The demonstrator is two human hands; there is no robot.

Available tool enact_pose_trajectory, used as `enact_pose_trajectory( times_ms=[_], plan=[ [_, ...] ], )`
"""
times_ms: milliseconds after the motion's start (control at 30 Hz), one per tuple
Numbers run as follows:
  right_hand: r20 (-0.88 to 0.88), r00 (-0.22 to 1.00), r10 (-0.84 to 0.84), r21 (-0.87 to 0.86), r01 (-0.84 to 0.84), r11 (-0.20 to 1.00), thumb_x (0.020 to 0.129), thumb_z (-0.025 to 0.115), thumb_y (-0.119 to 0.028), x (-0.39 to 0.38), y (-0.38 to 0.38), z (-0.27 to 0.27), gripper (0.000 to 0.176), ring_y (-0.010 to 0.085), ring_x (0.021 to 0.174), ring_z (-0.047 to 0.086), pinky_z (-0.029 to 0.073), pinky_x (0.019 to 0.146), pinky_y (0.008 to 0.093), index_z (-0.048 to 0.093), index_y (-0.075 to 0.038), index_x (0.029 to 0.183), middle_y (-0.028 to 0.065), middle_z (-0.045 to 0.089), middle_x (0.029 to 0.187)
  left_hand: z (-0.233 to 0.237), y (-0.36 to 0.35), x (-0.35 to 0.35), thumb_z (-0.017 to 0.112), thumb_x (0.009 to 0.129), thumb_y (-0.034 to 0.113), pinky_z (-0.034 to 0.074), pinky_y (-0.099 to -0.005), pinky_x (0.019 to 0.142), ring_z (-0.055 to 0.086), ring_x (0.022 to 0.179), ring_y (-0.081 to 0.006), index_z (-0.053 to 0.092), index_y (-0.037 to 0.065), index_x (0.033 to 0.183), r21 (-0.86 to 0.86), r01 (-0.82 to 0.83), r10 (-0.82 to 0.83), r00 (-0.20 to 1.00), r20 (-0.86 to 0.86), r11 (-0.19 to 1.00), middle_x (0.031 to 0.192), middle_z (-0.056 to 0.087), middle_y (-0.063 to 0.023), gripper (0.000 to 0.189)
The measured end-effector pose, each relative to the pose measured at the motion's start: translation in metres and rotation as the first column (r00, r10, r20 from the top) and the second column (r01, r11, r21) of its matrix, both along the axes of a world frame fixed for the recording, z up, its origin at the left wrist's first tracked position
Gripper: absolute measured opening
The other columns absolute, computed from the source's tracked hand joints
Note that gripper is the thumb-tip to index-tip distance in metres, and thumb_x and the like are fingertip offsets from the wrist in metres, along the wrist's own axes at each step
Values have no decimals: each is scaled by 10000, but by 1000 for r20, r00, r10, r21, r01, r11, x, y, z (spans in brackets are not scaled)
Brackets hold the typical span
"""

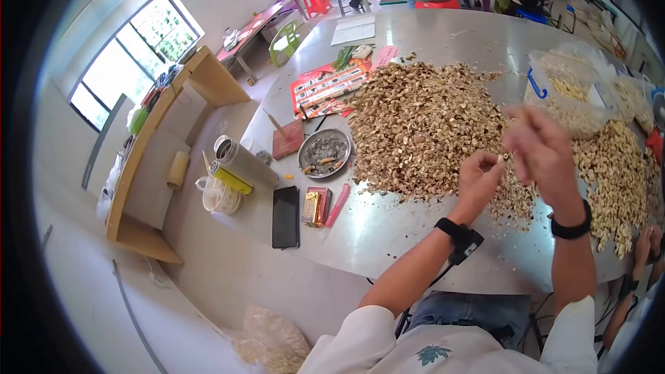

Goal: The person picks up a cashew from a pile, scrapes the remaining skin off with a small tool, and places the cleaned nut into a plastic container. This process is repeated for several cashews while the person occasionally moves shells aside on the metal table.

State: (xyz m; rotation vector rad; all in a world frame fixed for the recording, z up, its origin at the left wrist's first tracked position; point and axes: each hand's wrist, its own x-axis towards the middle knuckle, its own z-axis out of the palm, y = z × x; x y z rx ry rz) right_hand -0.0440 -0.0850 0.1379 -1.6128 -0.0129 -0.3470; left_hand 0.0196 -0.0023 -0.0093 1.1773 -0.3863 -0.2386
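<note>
My left hand (479, 179) is over the lower right edge of a large heap of brown nut-like pieces (422, 125), its fingers pinched on a small pale piece (501, 158). Just right of it, my right hand (542, 149) is raised and smeared by motion; whether it holds anything cannot be made out. Both wrists wear black straps. A second heap of paler pieces (609, 183) lies to the right of my right hand.
Clear plastic containers (571, 86) with pale pieces stand at the right. An ashtray (325, 153), phone (285, 217), cigarette pack (316, 206) and metal flask (242, 161) are on the left. A co-worker's hands (644, 246) show at the right edge; other people sit behind.
</note>
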Motion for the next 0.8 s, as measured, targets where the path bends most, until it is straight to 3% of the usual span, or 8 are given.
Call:
enact_pose_trajectory(
  times_ms=[67, 100, 267, 400, 500, 533, 633, 800],
  plan=[
    [145, 975, 166, -118, -149, 982, 943, 473, -122, 17, 29, -8, 255, 52, 469, 495, 384, 401, 183, 534, -9, 1163, 38, 598, 749, -3, 0, -3, 606, 844, 89, 453, -228, 565, 565, 694, -82, 586, 11, 920, -50, -47, 51, 994, 92, 998, 769, 595, -33, 111],
    [-64, 964, 259, -32, -261, 965, 938, 484, -120, 6, 47, 19, 251, 56, 505, 518, 414, 442, 190, 536, -24, 1164, 41, 606, 749, -7, -1, -4, 604, 873, 151, 458, -241, 580, 561, 713, -90, 592, 35, 942, -46, -99, 105, 982, 157, 994, 806, 602, -34, 135],
    [27, 893, 448, 68, -449, 891, 941, 496, -147, 14, 71, 14, 285, 52, 482, 492, 385, 416, 189, 507, 10, 1178, 41, 608, 762, -6, 1, 6, 691, 823, 142, 433, -226, 564, 521, 647, -101, 569, 49, 966, 76, 7, 0, 995, -97, 997, 757, 563, -11, 210],
    [-79, 944, 321, 108, -312, 944, 952, 495, -182, 13, 47, 2, 293, 50, 480, 480, 377, 421, 183, 511, 10, 1173, 35, 590, 756, -5, 4, 9, 661, 845, 154, 440, -240, 604, 524, 702, -111, 553, 47, 998, 83, 27, -18, 994, -112, 996, 811, 558, -17, 216],
    [-33, 966, 258, 181, -248, 952, 959, 474, -238, 20, 31, -10, 233, 46, 431, 457, 353, 386, 197, 553, -20, 985, 25, 574, 690, -6, 1, 12, 638, 860, 162, 445, -250, 634, 526, 744, -118, 541, 45, 1021, 63, 40, -34, 995, -97, 997, 851, 555, -22, 221],
    [-28, 980, 197, 140, -192, 971, 961, 479, -250, 20, 29, -5, 259, 45, 429, 451, 343, 381, 188, 562, -20, 1046, 22, 568, 677, -8, 1, 13, 630, 866, 165, 446, -253, 644, 527, 758, -121, 537, 45, 1029, 50, 40, -36, 996, -83, 998, 864, 554, -24, 223],
    [-13, 981, 196, 304, -183, 935, 969, 470, -219, 24, 37, 12, 297, 63, 423, 443, 364, 397, 186, 527, -1, 1162, 47, 575, 704, -24, -6, 16, 608, 882, 174, 451, -263, 673, 529, 799, -128, 525, 43, 1053, -10, 45, -46, 999, -29, 999, 904, 550, -29, 230],
    [-65, 938, 342, 390, -291, 874, 974, 461, -237, 48, 58, -7, 320, 68, 422, 449, 351, 370, 189, 517, 17, 1159, 53, 563, 667, -63, -14, 24, 569, 908, 188, 459, -280, 723, 534, 868, -140, 505, 41, 1092, -147, 116, -110, 993, 45, 982, 971, 544, -37, 244]
  ],
)
